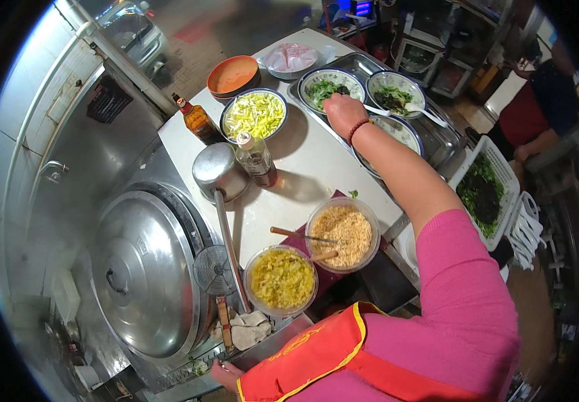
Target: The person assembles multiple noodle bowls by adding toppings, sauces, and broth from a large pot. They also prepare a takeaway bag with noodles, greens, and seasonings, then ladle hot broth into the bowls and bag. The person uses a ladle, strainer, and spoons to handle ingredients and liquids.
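Open lane over the white table [316,159] between the clear bottle [257,162] and the right forearm [403,171], cut off nearside by the crumb tub [309,224] and yellow-green tub [280,312]. Saucepan [219,169] with long handle [229,238] slanting nearward blocks the left, shredded-food bowl [284,102] beyond it. Forearm crosses over the metal tray [447,139], right hand [344,112] at the left herb bowl [307,82].

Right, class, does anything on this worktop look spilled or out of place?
Yes, slightly: a small green scrap lies loose on the white worktop just beyond the tub of tan crumbs. It looks odd because it sits outside any container.
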`<action>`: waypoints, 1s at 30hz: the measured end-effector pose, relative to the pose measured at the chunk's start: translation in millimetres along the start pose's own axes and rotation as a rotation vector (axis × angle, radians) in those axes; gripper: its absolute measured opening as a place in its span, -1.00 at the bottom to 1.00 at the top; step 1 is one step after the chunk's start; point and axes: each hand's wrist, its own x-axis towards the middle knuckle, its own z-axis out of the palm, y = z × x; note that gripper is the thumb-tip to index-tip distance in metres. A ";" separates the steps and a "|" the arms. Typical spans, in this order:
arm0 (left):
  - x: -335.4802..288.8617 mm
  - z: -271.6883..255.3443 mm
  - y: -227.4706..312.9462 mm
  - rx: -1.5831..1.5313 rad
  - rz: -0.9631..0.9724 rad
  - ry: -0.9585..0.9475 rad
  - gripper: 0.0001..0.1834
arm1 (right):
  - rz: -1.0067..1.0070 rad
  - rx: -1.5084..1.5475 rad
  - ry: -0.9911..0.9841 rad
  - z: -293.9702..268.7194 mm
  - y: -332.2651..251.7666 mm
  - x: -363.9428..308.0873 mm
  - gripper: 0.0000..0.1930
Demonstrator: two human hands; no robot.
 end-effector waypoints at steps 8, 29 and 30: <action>-35.5 54.9 25.9 0.189 0.037 0.191 -0.55 | 0.014 0.073 0.168 47.1 -25.5 112.1 -0.82; -28.8 58.9 18.4 0.399 0.205 0.150 -0.62 | 0.206 -0.070 0.043 81.1 -24.2 231.5 -0.77; -26.7 58.7 16.5 0.378 0.180 0.143 -0.62 | 0.140 -0.061 0.161 69.5 -20.8 227.6 -0.78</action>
